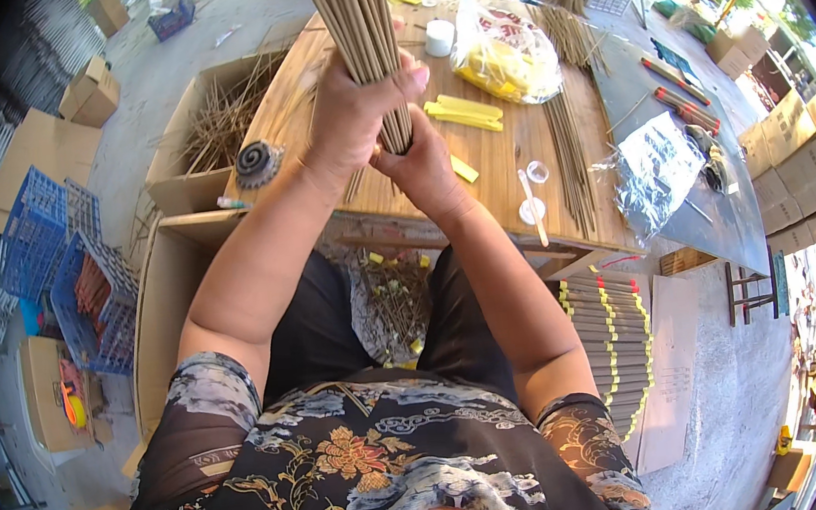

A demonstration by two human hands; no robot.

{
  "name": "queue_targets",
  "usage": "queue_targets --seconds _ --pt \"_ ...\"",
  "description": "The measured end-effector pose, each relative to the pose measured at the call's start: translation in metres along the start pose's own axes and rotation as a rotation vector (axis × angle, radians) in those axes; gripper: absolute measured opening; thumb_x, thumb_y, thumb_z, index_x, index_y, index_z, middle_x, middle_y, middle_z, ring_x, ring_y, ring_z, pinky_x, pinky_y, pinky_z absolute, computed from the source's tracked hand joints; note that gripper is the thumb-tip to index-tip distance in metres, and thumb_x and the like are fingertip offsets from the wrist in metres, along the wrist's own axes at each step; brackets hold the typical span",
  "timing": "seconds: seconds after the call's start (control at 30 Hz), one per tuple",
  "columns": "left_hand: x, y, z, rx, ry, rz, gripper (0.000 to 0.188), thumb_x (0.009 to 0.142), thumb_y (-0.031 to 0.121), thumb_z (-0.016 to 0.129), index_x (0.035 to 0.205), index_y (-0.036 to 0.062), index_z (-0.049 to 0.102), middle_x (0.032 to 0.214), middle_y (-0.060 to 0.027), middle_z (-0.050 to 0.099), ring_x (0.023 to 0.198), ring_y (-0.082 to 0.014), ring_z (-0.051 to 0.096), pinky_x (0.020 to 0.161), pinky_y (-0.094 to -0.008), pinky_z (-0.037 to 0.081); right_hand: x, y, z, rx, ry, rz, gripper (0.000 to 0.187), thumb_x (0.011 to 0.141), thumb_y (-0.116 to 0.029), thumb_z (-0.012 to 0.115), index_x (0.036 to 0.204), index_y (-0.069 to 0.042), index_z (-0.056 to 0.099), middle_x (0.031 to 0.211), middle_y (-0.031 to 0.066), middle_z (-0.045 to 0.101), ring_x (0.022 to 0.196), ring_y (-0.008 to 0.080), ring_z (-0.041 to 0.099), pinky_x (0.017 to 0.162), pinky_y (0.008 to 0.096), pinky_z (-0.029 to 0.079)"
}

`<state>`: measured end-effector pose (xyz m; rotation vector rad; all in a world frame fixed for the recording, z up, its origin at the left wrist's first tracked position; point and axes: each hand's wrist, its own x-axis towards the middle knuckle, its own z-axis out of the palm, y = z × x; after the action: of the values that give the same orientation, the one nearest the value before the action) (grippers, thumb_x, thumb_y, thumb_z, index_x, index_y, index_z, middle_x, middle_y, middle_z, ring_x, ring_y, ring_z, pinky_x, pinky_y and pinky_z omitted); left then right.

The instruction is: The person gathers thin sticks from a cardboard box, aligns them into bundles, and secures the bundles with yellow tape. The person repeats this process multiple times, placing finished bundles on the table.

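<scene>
Remotely, I watch the left hand [341, 109] clasp a stick bundle [358, 34] above the table [503, 159] while the right hand [426, 168], fingers partly hidden, seemingly grips its lower end to bind it tight.

This looks like a handcraft workshop: beyond the right hand [430, 167] spreads a wooden worktable [501, 166] with thin sticks [570, 161] and yellow strips [462, 114]. Left of the left hand [348, 111] stand blue crates [27, 223] and an open carton of sticks [188, 192]; stacked cardboard boxes [789, 173] rise far right of both.
</scene>
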<state>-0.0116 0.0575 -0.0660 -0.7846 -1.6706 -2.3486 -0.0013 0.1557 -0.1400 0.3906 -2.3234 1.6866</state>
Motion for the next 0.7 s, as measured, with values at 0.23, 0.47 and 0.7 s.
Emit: queue_targets --seconds 0.23,0.47,0.7 --pt "0.011 -0.056 -0.013 0.09 -0.012 -0.152 0.024 0.071 0.01 0.069 0.087 0.0044 0.053 0.078 -0.0016 0.057 0.072 -0.0107 0.055 0.067 -0.0246 0.045 0.013 0.061 0.009 0.198 0.045 -0.036 0.045 0.07 -0.021 0.069 0.105 -0.003 0.047 0.083 0.018 0.062 0.082 0.0305 0.061 0.069 0.0364 0.047" --pt "0.023 -0.049 -0.018 -0.193 -0.091 -0.207 0.037 0.073 0.008 0.068 0.107 0.0019 0.054 0.078 -0.0023 0.058 0.071 -0.0109 0.056 0.068 -0.0253 0.046 0.021 0.058 0.004 0.397 -0.102 0.087 0.024 0.076 -0.011 0.064 0.095 -0.001 0.053 0.079 0.0054 0.059 0.075 0.0114 0.055 0.069 0.0272 0.046" --pt "0.016 -0.071 -0.035 -0.161 -0.063 -0.249 0.038 0.074 0.005 0.064 0.108 -0.0023 0.049 0.078 -0.0026 0.057 0.072 -0.0126 0.056 0.069 -0.0255 0.045 0.018 0.085 0.015 0.384 -0.138 0.05 0.027 0.077 -0.008 0.063 0.1 -0.001 0.053 0.081 0.0029 0.058 0.08 0.0093 0.053 0.073 0.0262 0.045"
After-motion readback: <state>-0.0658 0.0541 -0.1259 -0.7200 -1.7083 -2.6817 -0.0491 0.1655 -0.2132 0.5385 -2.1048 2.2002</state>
